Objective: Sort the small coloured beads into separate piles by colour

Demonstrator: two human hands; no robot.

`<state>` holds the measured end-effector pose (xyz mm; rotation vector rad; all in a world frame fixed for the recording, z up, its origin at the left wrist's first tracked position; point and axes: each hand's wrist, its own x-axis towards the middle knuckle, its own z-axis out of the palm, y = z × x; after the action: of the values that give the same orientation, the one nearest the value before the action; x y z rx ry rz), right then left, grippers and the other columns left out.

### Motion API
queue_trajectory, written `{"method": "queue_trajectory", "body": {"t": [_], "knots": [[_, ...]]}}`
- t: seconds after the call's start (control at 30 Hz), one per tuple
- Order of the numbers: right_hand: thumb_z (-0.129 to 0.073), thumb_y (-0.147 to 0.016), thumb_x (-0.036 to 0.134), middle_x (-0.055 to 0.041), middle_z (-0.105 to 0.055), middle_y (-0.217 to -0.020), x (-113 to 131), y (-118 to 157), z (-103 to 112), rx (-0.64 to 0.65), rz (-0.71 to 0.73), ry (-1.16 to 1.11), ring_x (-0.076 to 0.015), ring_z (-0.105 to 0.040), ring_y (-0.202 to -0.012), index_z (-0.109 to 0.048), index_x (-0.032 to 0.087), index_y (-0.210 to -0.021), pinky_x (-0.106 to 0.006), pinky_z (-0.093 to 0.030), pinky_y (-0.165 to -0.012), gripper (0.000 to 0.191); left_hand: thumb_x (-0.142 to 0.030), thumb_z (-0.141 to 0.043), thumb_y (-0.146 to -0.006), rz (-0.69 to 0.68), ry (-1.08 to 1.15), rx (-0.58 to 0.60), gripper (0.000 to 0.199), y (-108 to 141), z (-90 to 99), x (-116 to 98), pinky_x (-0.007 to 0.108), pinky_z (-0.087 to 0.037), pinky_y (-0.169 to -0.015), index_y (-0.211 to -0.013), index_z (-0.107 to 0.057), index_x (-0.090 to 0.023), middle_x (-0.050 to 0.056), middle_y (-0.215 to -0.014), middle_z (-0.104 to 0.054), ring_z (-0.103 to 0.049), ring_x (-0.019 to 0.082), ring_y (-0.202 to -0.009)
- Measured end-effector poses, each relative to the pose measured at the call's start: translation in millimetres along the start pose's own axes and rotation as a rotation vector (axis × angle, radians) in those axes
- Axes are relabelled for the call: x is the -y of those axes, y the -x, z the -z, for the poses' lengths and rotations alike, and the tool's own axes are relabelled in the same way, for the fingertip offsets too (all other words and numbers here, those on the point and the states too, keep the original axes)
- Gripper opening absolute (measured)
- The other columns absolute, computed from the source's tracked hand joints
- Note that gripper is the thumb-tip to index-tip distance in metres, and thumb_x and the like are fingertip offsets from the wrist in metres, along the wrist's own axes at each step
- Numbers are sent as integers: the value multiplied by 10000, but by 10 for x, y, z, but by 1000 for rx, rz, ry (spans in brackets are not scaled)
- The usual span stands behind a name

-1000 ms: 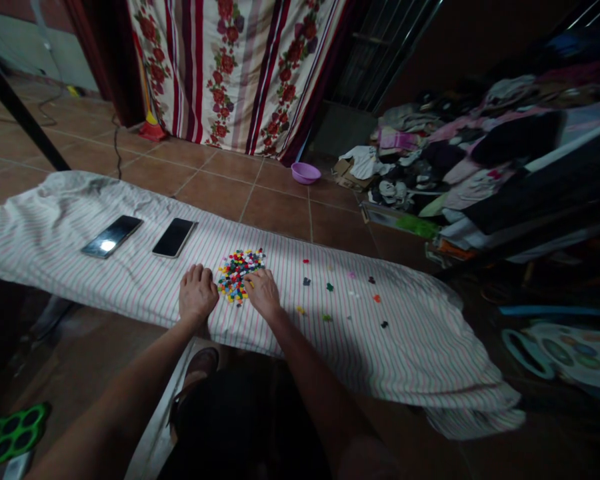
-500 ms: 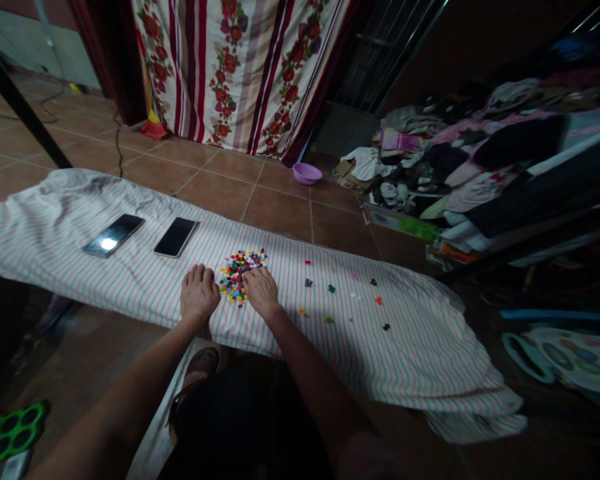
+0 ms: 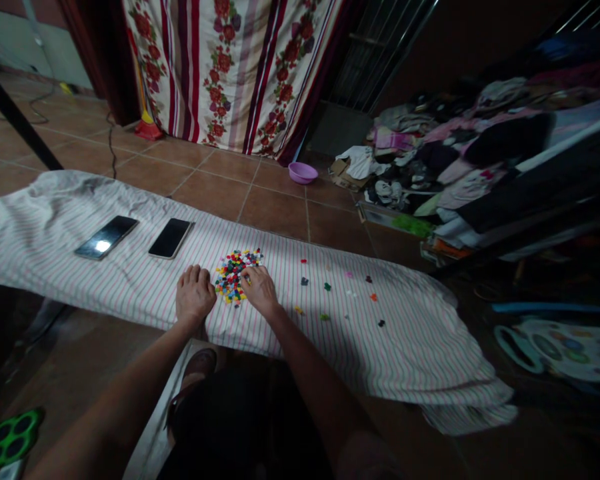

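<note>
A pile of small multicoloured pieces [image 3: 233,275] lies on the striped cloth [image 3: 380,360]. My right hand [image 3: 260,289] is at the pile's right side, its fingers bent together over the pieces; what they hold, if anything, is too small to name. Left of the pile my left hand [image 3: 195,292] rests palm down and flat on the cloth, holding nothing. To the right, several small groups sit apart by colour, among them a dark green one [image 3: 327,287], an orange one [image 3: 373,297], a yellow one [image 3: 299,310] and a black one [image 3: 381,323].
Two phones, one reflecting light [image 3: 107,237] and one dark [image 3: 171,239], lie left on the cloth. Beyond it are a purple basin [image 3: 303,173], a floral curtain [image 3: 220,73] and heaped clothes [image 3: 430,147]. A green object [image 3: 10,437] is at lower left.
The whole view has shifted slightly, moving the scene a little left. My right hand's fingers have drawn closer together at the pile. My left hand stays in place beside it.
</note>
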<state>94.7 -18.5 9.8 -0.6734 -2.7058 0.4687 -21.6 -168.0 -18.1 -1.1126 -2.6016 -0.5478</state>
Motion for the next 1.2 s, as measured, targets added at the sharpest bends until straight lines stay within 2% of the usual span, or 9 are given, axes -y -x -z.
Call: {"method": "queue_trajectory", "body": {"t": [0.23,0.43,0.53,0.73,0.83,0.97,1.2], "knots": [[-519,-959,179,-30,-705,-1080,-141,220,122,1,-53,33,-184,-558,-1027,-667,227,-1122,-298,-404,-938,225,-232,-424,-876,10,40,24,322,6,49,-1,496,-372,-1088,-1107,-629,-143,194,-1343,-582,-467,335,-1336],[-532,-932,175,-44,-711,-1024,-426,522,294,-37,-116,50,-201,-559,-1012,-719,222,-1059,-308,-420,-918,230,-255,-410,-875,4,24,21,328,10,52,-1,481,-363,-1092,-1101,-623,-148,190,-1327,-584,-468,325,-1330],[-526,-917,167,-53,-718,-988,-664,709,395,-134,-169,52,-208,-571,-980,-731,208,-1033,-316,-428,-909,239,-260,-393,-885,9,9,26,332,12,79,-21,478,-374,-1082,-1087,-630,-142,198,-1330,-582,-486,327,-1307],[-499,-869,114,-78,-737,-982,-1297,1229,630,-369,-292,111,-210,-606,-942,-733,175,-952,-335,-434,-912,256,-263,-375,-899,24,9,31,331,10,114,-46,469,-381,-1076,-1076,-629,-144,191,-1307,-594,-499,321,-1288],[-476,-840,96,-83,-740,-988,-1549,1488,725,-438,-375,150,-214,-615,-939,-727,177,-925,-338,-439,-895,277,-246,-394,-891,27,18,35,304,11,122,-52,477,-384,-1077,-1066,-624,-148,192,-1308,-596,-495,323,-1294],[-463,-792,73,-86,-743,-977,-1741,1698,761,-397,-416,165,-217,-630,-934,-727,182,-890,-346,-448,-872,302,-216,-450,-866,21,33,56,289,8,159,-65,508,-383,-1085,-1086,-620,-139,217,-1339,-574,-481,340,-1309],[-470,-759,58,-97,-722,-942,-1846,1831,718,-353,-412,190,-226,-618,-922,-719,177,-877,-353,-460,-878,300,-218,-439,-873,48,28,93,303,-13,222,-108,513,-402,-1080,-1082,-635,-121,212,-1338,-579,-504,354,-1305]]}}
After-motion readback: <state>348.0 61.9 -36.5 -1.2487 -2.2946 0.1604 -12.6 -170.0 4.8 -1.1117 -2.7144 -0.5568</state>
